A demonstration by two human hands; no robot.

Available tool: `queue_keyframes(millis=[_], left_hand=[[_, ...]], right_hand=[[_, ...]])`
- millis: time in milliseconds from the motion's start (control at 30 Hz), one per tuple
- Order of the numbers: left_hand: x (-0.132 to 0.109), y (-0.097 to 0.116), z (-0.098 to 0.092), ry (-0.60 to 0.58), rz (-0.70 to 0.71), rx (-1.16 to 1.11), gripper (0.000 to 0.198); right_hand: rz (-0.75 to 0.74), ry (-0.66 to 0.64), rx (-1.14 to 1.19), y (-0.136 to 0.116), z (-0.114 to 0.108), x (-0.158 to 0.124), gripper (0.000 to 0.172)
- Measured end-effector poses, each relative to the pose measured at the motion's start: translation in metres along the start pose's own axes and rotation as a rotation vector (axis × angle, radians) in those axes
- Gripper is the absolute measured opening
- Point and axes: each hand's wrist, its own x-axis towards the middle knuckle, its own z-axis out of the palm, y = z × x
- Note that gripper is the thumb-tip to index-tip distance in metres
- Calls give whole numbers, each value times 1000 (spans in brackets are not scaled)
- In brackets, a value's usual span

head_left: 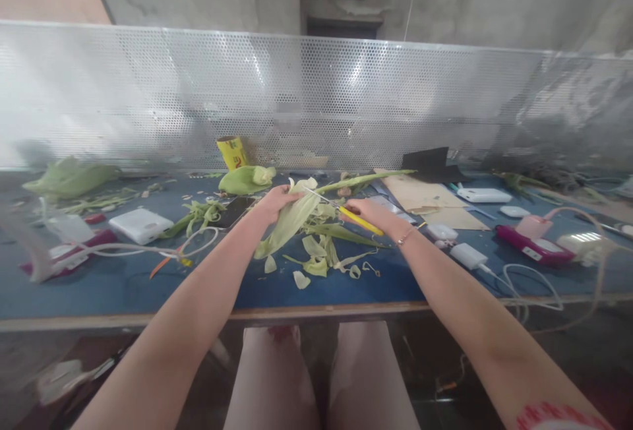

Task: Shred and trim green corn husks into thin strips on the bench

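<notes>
A pale green corn husk is pinched near its upper end by my left hand, whose fingers are closed on it. My right hand grips a yellow-handled tool with a slim metal blade. The blade meets the upper part of the husk; whether it is a knife or scissors I cannot tell. A long narrow green leaf extends rightward from behind the husk. Cut husk scraps lie on the blue tabletop below my hands. Just beyond my left hand is a larger husk-wrapped piece.
A yellow tube-like container stands before the perforated metal screen. To the left are a white box, cables and a purple power strip. On the right lie cardboard sheets, white chargers and another purple power strip.
</notes>
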Motion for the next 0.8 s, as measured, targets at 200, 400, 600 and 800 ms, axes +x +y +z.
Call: queue_keyframes(millis=[200, 400, 600, 800], left_hand=[[6, -4, -6, -41, -5, 31, 51], [6, -1, -7, -112, 1, 33, 55], [-2, 1, 2, -104, 89, 98, 54], [1, -6, 7, -120, 248, 418, 41]], right_hand=[[-5, -106, -258, 2, -4, 0, 40], [-10, -195, -406, -7, -10, -8, 47], [-22, -229, -400, -23, -13, -14, 44], [-14, -255, -359, -19, -6, -11, 42]])
